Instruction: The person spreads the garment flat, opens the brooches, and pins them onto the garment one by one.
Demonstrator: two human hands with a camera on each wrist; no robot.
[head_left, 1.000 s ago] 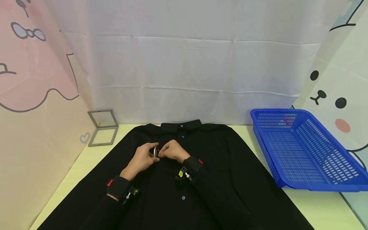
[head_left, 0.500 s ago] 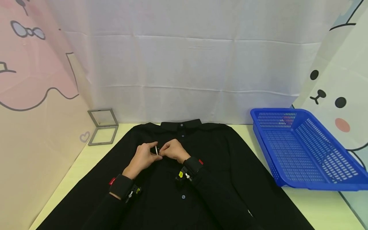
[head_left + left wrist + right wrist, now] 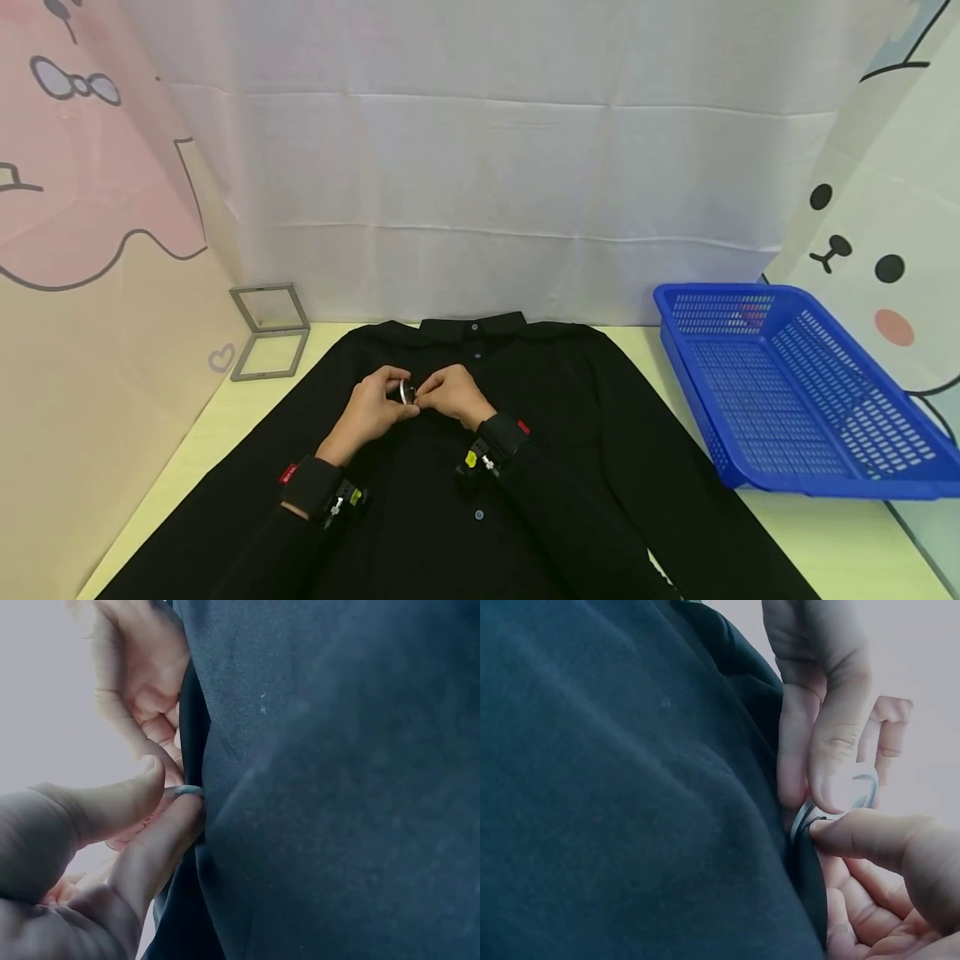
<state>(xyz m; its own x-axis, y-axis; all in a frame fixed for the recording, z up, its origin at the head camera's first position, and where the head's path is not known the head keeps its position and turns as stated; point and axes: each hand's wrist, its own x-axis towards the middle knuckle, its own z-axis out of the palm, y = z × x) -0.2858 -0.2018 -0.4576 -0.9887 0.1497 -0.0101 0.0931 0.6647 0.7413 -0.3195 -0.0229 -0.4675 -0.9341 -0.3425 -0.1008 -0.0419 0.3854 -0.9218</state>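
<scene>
A black button-up shirt (image 3: 540,375) lies spread on the table, collar toward the back. Over its upper left chest my left hand (image 3: 369,417) pinches a small round badge (image 3: 406,392) with a pale, silvery rim, tilted on edge. My right hand (image 3: 453,395) meets it from the right, fingertips pinching the shirt cloth at the badge's edge. In the right wrist view, the silvery badge (image 3: 864,785) shows between the thumbs, against a raised fold of shirt. In the left wrist view only its pale rim (image 3: 184,790) appears between fingers; its back is mostly hidden.
To the right stands a blue perforated plastic basket (image 3: 780,392) on the pale yellow table (image 3: 847,542). A hinged grey frame case (image 3: 266,335) stands opened at the back left. Printed cloth walls enclose both sides, with a white curtain (image 3: 480,183) behind.
The badge has turned from nearly edge-on to slightly more face-on. My left fingers have shifted a little around it, while the right hand stays almost in place.
</scene>
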